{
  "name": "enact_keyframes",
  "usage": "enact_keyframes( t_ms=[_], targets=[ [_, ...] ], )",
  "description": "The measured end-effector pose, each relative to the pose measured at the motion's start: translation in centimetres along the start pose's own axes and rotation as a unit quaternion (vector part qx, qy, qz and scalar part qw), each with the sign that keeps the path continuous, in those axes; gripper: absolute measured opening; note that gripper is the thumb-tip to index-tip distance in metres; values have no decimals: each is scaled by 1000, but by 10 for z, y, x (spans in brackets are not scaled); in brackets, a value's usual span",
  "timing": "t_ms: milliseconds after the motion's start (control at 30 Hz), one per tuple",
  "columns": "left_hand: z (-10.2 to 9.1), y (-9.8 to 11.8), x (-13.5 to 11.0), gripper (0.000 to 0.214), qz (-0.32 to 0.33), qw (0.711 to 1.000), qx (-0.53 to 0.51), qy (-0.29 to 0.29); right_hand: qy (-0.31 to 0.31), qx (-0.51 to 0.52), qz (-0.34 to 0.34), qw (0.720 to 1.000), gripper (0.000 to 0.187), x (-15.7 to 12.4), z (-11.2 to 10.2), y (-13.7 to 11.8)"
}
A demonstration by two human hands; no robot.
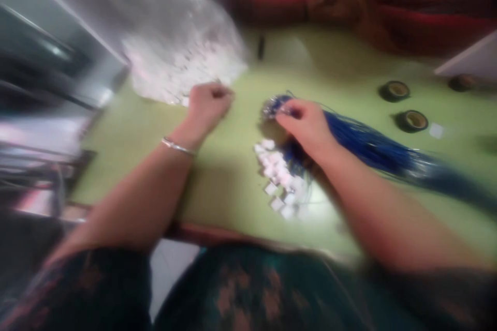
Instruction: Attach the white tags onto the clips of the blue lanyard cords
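Blur smears most of the frame, and the fingertips of both hands are hard to make out. Blue wires [373,145] run from the centre right toward the right edge, where they dissolve into a dark smudge; part of the bundle is hidden behind the right hand [308,124] and forearm. A reddish-brown mass [392,15] at the upper right is cut off by the top edge and too smeared to identify.

A clear plastic bag [182,15] stands at the upper left of the green table [217,191], with many small white pieces showing through its lower part; their shape inside is unclear. A loose heap of white blocks [283,176] lies just below the centre of the frame.

The left hand [207,103], near the centre, is in front of the bag's lower edge, fingers curled in toward the thumb; whether anything is pinched there cannot be told. The right hand is at the near end of the wires, thumb and fingers bent close beside the silvery wire ends [272,107]; its exact grip is unclear. The two hands are apart, with bare table between them. The blocks lie below the right hand, and the wires extend to its right.
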State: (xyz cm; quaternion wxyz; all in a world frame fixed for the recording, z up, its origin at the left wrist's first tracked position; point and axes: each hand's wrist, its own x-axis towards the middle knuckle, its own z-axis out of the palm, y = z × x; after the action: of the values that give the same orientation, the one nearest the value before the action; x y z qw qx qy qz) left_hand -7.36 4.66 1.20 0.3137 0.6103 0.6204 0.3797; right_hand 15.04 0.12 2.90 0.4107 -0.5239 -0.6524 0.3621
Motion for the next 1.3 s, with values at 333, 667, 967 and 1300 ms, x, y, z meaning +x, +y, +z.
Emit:
enact_keyframes(
  t_ms=[333, 667, 967, 1300],
  targets=[
    [37, 36, -47, 14, -121, 892, -410, -147, 33, 15, -6, 999, 13, -2, 2, -2],
    [37, 28, -50, 20, -67, 945, -267, -178, 56, -55, -67, 995, 5, -5, 8, 1],
    [38, 26, -45, 18, -117, 917, -328, -194, 34, -84, -88, 992, 5, -3, 7, 6],
    [37, 34, -43, 13, -161, 885, -409, -153, 26, -59, -49, 997, 6, -3, 6, 5]
  ],
)
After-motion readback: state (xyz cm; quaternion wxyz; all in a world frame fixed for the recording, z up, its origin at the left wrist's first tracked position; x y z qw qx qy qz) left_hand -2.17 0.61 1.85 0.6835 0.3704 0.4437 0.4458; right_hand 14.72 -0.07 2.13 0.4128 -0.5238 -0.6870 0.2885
